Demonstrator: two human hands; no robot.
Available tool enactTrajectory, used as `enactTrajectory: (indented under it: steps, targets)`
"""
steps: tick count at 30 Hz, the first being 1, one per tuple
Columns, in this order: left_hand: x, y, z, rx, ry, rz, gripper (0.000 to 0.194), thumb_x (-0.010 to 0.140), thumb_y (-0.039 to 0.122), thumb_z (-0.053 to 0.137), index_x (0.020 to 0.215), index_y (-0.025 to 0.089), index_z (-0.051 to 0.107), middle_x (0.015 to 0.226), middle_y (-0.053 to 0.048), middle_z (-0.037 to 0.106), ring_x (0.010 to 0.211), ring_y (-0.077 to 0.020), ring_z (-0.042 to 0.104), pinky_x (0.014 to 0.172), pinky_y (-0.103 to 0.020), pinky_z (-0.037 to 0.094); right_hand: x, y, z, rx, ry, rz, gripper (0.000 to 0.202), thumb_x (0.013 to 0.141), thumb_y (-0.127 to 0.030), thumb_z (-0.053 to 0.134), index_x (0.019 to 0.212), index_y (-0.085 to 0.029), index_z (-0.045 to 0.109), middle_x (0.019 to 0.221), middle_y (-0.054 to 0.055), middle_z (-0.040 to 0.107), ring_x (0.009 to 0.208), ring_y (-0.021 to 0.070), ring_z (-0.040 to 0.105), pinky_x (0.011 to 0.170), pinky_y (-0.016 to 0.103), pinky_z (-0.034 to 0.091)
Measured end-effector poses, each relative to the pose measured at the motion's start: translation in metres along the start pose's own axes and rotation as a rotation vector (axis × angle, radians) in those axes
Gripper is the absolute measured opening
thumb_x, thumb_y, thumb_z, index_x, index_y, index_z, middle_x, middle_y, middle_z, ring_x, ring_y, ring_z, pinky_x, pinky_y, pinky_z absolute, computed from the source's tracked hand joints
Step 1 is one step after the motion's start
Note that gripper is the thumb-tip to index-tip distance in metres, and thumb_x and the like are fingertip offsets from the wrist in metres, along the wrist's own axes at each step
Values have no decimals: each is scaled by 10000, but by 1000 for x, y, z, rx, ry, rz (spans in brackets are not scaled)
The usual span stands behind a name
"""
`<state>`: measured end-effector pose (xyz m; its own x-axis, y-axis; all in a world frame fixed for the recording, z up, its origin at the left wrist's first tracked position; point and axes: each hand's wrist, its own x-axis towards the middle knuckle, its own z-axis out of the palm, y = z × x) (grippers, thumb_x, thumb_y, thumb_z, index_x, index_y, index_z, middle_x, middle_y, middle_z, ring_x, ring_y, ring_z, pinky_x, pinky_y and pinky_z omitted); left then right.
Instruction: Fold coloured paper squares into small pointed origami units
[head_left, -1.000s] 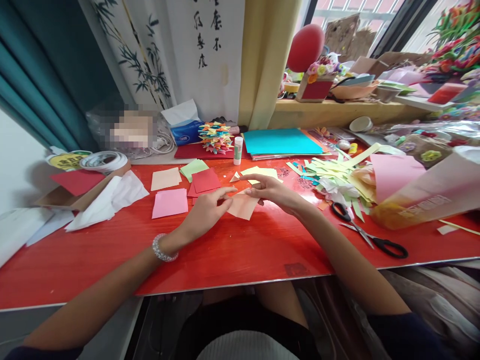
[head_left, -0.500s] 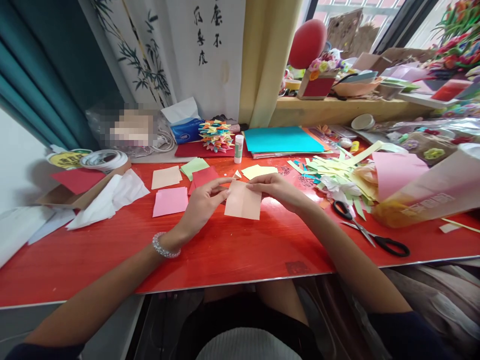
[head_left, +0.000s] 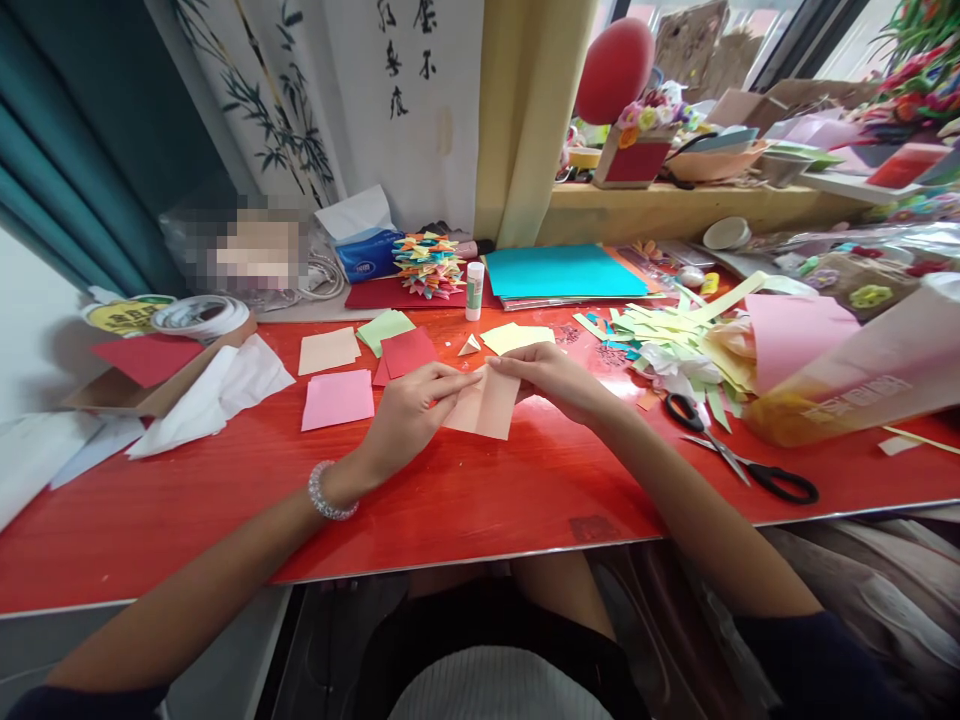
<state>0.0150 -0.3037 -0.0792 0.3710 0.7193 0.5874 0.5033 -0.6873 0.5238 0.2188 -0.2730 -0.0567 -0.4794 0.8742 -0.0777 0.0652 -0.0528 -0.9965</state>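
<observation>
A glossy red table (head_left: 450, 540) is the largest thing; behind it, to the left of the turquoise paper stack (head_left: 562, 272), hangs a white scroll (head_left: 442, 150) with painted bamboo and black brush characters. The stack itself is flat and rectangular. Left of it stands a soft blue tissue pack (head_left: 369, 255), whose pale lettering is too small to read. On the near side of the stack, the right hand (head_left: 559, 380) pinches the upper edge of a creased, square peach sheet (head_left: 495, 405) between thumb and finger. The left hand (head_left: 412, 415) lays its fingers, close together, upon the sheet's left part; whether it pinches, I cannot tell. Just left of the stack are a spiky paper ball (head_left: 429, 265) and a smooth, cylindrical glue stick (head_left: 474, 291).
</observation>
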Motion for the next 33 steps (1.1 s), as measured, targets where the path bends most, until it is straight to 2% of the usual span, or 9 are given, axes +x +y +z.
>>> enactTrajectory:
  steps: [4, 7, 9, 10, 13, 14, 16, 19, 33]
  targets:
    - [-3, -5, 4, 118, 4, 155, 278, 898, 149, 502, 1104, 210, 678, 932, -50, 662, 792, -112, 614, 663, -225, 504, 2, 3, 2, -35, 49, 22, 303, 731, -420, 710, 698, -122, 664, 692, 49, 627, 635, 124, 588, 596, 263, 511]
    - [-4, -4, 3, 135, -40, 184, 300, 893, 125, 470, 1091, 195, 684, 974, -72, 650, 846, -126, 620, 699, -239, 509, 4, 6, 3, -76, 87, 14, 299, 722, -413, 713, 675, -126, 646, 645, 22, 580, 590, 105, 541, 537, 242, 465]
    - [-3, 1, 1, 67, -81, 109, 298, 888, 154, 474, 1099, 202, 679, 1034, -74, 659, 907, -144, 625, 770, -266, 507, 4, 7, 3, -105, 92, -9, 299, 733, -414, 700, 660, -131, 631, 615, 2, 536, 565, 93, 498, 515, 235, 428]
    - [-2, 3, -1, 6, -96, 28, 301, 892, 190, 480, 1132, 211, 661, 1063, -69, 665, 936, -151, 626, 805, -278, 500, 5, 7, 3, -121, 91, -24, 299, 740, -414, 692, 657, -134, 626, 606, -5, 517, 559, 89, 478, 510, 235, 409]
    - [2, 10, -4, -191, -94, -301, 350, 906, 350, 489, 1208, 219, 606, 1062, -53, 690, 950, -164, 630, 829, -286, 486, 4, 8, 2, -180, 86, -69, 295, 759, -416, 669, 671, -138, 624, 616, -8, 502, 567, 89, 442, 511, 242, 360]
    - [3, 12, -5, -235, -105, -394, 361, 901, 397, 490, 1186, 217, 619, 1035, -50, 699, 928, -168, 634, 806, -284, 485, 4, 8, 2, -202, 84, -84, 294, 763, -418, 664, 678, -138, 627, 626, -4, 510, 574, 91, 438, 515, 246, 347]
    - [4, 13, -4, -298, -152, -495, 346, 876, 447, 517, 1075, 212, 676, 985, -43, 708, 890, -176, 634, 775, -286, 475, 4, 8, 3, -242, 77, -108, 292, 766, -420, 657, 690, -139, 634, 646, 3, 529, 587, 95, 439, 524, 254, 331]
    - [5, 11, -2, -385, -201, -526, 298, 831, 445, 586, 965, 211, 713, 967, -34, 713, 903, -186, 629, 793, -294, 460, 4, 8, 4, -264, 63, -128, 289, 765, -422, 653, 699, -141, 642, 664, 9, 551, 602, 101, 445, 538, 261, 322]
    - [5, 6, 1, -604, -175, -631, 252, 779, 384, 663, 895, 166, 716, 899, -59, 702, 832, -176, 621, 757, -309, 478, 2, 7, 6, -303, 78, -188, 277, 758, -430, 661, 719, -156, 676, 717, 20, 606, 657, 122, 481, 573, 271, 347]
